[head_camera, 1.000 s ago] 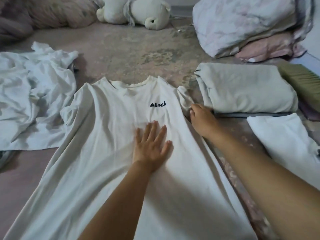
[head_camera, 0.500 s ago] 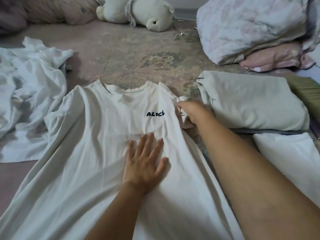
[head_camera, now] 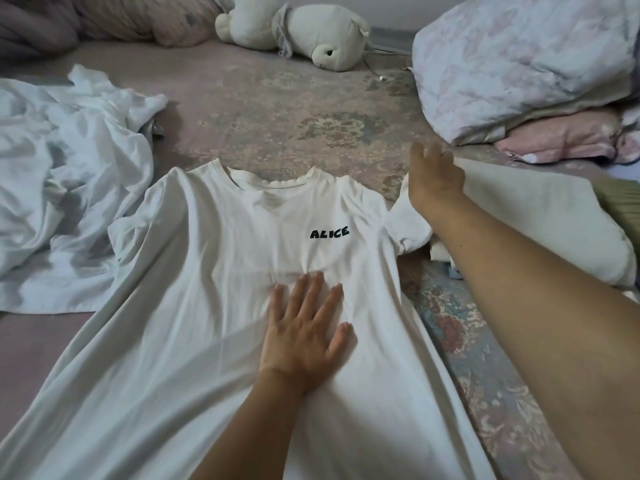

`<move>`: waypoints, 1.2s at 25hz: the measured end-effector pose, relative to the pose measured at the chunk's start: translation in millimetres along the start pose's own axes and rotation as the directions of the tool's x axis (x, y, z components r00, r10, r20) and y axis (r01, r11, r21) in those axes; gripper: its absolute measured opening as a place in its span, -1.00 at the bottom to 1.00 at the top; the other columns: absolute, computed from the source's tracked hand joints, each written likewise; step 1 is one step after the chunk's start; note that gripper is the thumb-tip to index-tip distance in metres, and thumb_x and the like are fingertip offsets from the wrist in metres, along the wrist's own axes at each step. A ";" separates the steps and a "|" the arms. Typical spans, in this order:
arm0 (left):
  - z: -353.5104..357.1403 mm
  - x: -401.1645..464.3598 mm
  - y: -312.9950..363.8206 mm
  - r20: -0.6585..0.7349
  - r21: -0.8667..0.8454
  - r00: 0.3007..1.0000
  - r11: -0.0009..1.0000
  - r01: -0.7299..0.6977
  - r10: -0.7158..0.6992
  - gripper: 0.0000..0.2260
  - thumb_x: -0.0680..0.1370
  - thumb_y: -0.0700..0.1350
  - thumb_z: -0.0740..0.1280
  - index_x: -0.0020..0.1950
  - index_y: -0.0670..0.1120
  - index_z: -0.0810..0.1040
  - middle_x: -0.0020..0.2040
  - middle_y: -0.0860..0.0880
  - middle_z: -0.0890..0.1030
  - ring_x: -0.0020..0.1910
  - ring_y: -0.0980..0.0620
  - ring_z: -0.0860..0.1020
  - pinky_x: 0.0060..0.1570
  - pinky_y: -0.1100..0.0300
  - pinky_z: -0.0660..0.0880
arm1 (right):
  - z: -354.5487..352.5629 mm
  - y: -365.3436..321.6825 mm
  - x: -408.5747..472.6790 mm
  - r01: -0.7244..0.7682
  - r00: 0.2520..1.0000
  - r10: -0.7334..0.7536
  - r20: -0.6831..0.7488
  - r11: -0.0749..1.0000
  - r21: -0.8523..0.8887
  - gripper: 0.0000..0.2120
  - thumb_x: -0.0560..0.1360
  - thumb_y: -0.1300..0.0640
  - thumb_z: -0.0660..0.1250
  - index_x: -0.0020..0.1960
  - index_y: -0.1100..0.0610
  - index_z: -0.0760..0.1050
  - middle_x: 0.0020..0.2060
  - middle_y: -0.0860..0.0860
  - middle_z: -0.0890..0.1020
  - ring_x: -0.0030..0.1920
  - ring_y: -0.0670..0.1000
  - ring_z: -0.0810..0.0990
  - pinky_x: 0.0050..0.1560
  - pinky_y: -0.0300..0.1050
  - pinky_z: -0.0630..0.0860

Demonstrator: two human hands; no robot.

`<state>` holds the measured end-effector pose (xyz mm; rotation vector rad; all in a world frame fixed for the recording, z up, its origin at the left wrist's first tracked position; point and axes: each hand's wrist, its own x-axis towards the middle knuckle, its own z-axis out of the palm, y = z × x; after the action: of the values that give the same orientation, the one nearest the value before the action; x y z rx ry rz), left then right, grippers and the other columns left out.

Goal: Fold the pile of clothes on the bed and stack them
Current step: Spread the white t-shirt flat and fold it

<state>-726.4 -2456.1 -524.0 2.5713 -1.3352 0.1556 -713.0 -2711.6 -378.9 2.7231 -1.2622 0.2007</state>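
Note:
A white T-shirt (head_camera: 214,306) with "ALICE" printed in black lies face up and spread flat on the bed (head_camera: 294,109), collar away from me. My left hand (head_camera: 304,327) presses flat on its chest, fingers straight and spread. My right hand (head_camera: 434,181) hovers past the shirt's right sleeve (head_camera: 405,223), slightly blurred, with loose fingers that hold nothing I can see. The sleeve lies spread out to the right under my wrist. A crumpled pile of white clothes (head_camera: 62,188) sits at the left. A folded pale garment (head_camera: 540,216) rests at the right.
A white plush toy (head_camera: 311,36) lies at the back. A bundled floral quilt (head_camera: 519,64) sits on a pink pillow (head_camera: 561,136) at the back right. Something green (head_camera: 623,202) shows at the right edge. A thin cable (head_camera: 381,76) trails near the plush.
My right hand drew the shirt's right sleeve outward, then moved up and away from it. My left hand stayed pressed on the chest. The camera came closer.

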 end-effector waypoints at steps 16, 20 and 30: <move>-1.2 0.8 -0.2 0.011 -0.019 1.000 1.000 -0.003 0.003 -0.47 0.50 0.19 0.08 0.39 0.02 0.44 0.43 -0.12 0.38 0.43 -0.12 0.33 0.33 -0.17 0.10 | 34.9 10.0 -2.7 -0.094 0.926 -0.137 0.353 0.821 0.564 -0.58 0.49 0.17 0.35 0.33 0.08 0.39 0.05 0.00 0.46 -0.10 0.03 0.61 0.15 -0.01 0.51; -1.0 0.3 -0.2 0.004 -0.032 1.000 0.999 -0.002 0.002 -0.47 0.49 0.19 0.08 0.39 0.01 0.44 0.44 -0.12 0.38 0.43 -0.12 0.33 0.34 -0.18 0.10 | 39.2 16.8 -8.9 0.051 0.967 -0.164 0.194 0.873 0.485 -0.64 0.49 0.34 0.24 0.23 0.10 0.55 0.18 0.08 0.57 0.11 0.09 0.57 0.15 0.03 0.52; -2.0 -0.4 0.8 -0.001 -0.046 1.000 0.999 0.002 -0.002 -0.46 0.48 0.19 0.08 0.38 0.00 0.47 0.42 -0.13 0.40 0.41 -0.13 0.35 0.36 -0.16 0.10 | 6.6 49.1 -3.7 -0.140 0.979 0.198 0.056 0.443 0.886 -0.50 0.47 0.27 0.34 0.39 0.10 0.40 0.31 0.02 0.50 0.27 0.01 0.48 0.29 -0.09 0.42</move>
<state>-727.2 -2455.7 -522.0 2.5341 -1.3195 0.1243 -752.6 -2741.5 -382.9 3.3004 -1.7807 1.3294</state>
